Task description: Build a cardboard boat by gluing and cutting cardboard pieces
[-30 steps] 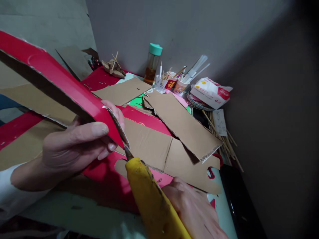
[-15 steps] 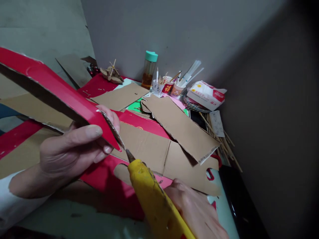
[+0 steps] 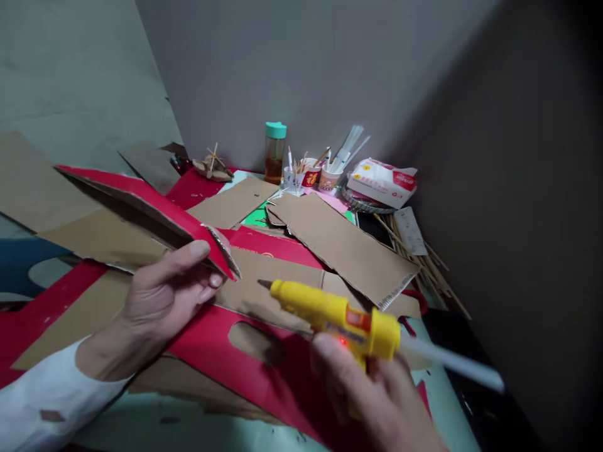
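Between the thumb and fingers of my left hand (image 3: 162,292) is a folded piece of red-faced cardboard (image 3: 162,210), raised above the table. Its cut edge at the near right end shows a shiny line that looks like glue. My right hand (image 3: 372,395) is closed round the handle of a yellow hot glue gun (image 3: 315,301). A red light glows on the gun, and a white glue stick (image 3: 452,361) sticks out of its back. The nozzle points left, a short gap away from the cardboard's tip. My right fingers are partly blurred.
Red and brown cardboard sheets (image 3: 343,242) cover much of the pale table (image 3: 226,427). At the back stand a bottle with a teal lid (image 3: 274,150), cups of sticks (image 3: 328,181) and a white-red packet (image 3: 381,182). Wooden sticks (image 3: 440,276) lie at right, beside a black object (image 3: 485,389).
The glue gun has drawn back to the right from the cardboard's edge and turned more sideways. The left hand has shifted right in view, and the red cardboard's far end sits lower.
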`<state>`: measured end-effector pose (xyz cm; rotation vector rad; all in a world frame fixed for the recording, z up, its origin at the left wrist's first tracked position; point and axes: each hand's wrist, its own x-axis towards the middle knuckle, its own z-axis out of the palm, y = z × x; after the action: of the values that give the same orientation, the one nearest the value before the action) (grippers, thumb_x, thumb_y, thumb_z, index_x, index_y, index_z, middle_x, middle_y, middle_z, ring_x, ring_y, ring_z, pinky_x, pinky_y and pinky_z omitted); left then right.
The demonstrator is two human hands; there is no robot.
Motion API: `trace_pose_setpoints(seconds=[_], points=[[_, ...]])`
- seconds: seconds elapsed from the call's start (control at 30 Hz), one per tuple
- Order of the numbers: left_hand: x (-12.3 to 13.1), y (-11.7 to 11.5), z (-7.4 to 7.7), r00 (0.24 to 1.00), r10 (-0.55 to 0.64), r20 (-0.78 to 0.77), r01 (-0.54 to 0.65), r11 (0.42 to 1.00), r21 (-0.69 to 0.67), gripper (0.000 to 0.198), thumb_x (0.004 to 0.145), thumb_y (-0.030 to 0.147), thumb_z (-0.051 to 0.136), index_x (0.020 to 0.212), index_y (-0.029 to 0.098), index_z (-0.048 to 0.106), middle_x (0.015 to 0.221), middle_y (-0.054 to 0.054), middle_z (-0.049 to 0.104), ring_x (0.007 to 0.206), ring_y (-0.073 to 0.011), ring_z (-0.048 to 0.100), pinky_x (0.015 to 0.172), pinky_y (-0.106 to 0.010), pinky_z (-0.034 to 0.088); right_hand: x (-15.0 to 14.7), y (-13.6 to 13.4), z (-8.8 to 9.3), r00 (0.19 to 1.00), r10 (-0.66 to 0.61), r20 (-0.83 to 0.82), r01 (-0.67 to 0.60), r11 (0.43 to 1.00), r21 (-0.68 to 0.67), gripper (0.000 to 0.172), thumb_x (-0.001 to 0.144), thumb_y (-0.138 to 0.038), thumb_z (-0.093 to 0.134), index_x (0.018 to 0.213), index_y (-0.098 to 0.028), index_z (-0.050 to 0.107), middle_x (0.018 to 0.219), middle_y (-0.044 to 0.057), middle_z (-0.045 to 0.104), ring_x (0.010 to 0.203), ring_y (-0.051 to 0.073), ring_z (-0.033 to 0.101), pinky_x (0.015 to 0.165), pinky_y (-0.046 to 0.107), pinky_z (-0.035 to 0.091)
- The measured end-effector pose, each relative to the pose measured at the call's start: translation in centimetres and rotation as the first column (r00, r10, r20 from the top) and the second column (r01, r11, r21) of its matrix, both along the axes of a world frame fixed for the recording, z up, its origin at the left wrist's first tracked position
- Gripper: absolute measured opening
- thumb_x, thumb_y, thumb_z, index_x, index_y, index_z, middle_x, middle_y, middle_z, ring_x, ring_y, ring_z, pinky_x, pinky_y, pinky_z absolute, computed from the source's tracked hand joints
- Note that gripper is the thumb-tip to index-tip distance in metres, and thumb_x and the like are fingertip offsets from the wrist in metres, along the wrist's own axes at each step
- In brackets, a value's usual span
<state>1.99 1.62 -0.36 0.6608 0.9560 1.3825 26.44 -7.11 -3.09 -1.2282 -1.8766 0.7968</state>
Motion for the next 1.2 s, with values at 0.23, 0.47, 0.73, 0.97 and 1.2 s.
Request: trace_pose_setpoints(seconds=[0.23, 0.47, 0.73, 0.97, 1.2], points=[[-0.4, 0.8, -0.6, 0.998, 0.063, 0.003, -0.062, 0.996, -0.064, 0.023, 0.053, 0.023, 0.089, 0.061, 0.016, 0.069, 0.055, 0.002, 0.06, 0.048, -0.0102, 0.056, 0.039, -0.017, 0.043, -0.2, 3.5, 0.5, 0.828, -0.269, -0.492, -0.124, 0.768, -0.628, 0.036, 0.086, -0.048, 0.071, 0.083, -0.012, 0.072, 0.05, -0.002, 0.059, 0.038, 0.005, 0.049, 0.042, 0.015, 0.037], [-0.2, 0.2, -0.4, 1.0, 0.013, 0.009, -0.013, 1.0, -0.009, 0.029, 0.05, 0.024, 0.093, 0.056, 0.017, 0.065, 0.052, 0.002, 0.057, 0.048, -0.0121, 0.056, 0.036, -0.018, 0.04, 0.7, 3.9, 0.2, 0.925, -0.196, -0.325, -0.089, 0.722, -0.687, 0.05, 0.087, -0.062, 0.059, 0.082, -0.013, 0.067, 0.071, 0.009, 0.073, 0.05, 0.014, 0.066, 0.044, 0.021, 0.045], [0.3, -1.2, 0.3, 0.997, -0.071, -0.018, 0.072, 0.995, 0.065, 0.042, 0.044, 0.031, 0.099, 0.07, 0.017, 0.07, 0.073, 0.001, 0.066, 0.054, -0.0099, 0.059, 0.045, -0.018, 0.052, 1.6, 3.0, 1.0, 0.698, -0.239, 0.675, 0.369, 0.928, -0.054, 0.057, 0.102, -0.055, 0.034, 0.062, -0.022, 0.056, 0.058, 0.006, 0.063, 0.049, 0.02, 0.057, 0.049, 0.03, 0.031], [0.4, -1.7, -0.5, 0.949, -0.305, -0.085, 0.316, 0.915, 0.251, 0.017, 0.074, 0.026, 0.083, 0.082, 0.018, 0.07, 0.078, -0.001, 0.065, 0.047, -0.0103, 0.061, 0.035, -0.015, 0.047, -2.1, 1.1, 2.3, 0.788, -0.432, 0.439, 0.011, 0.722, 0.691, 0.036, 0.101, -0.02, 0.042, 0.067, -0.021, 0.052, 0.048, -0.001, 0.05, 0.039, 0.013, 0.045, 0.045, 0.032, 0.021], [0.7, -2.4, -1.4, 0.93, -0.252, -0.267, 0.331, 0.891, 0.31, 0.005, 0.081, 0.026, 0.076, 0.082, 0.023, 0.072, 0.079, -0.001, 0.064, 0.07, -0.0142, 0.063, 0.061, -0.02, 0.054, -7.1, 2.1, 3.5, 0.861, -0.408, 0.304, 0.032, 0.64, 0.768, 0.023, 0.096, -0.017, 0.047, 0.08, -0.018, 0.063, 0.055, -0.002, 0.053, 0.051, 0.016, 0.046, 0.05, 0.036, 0.022]])
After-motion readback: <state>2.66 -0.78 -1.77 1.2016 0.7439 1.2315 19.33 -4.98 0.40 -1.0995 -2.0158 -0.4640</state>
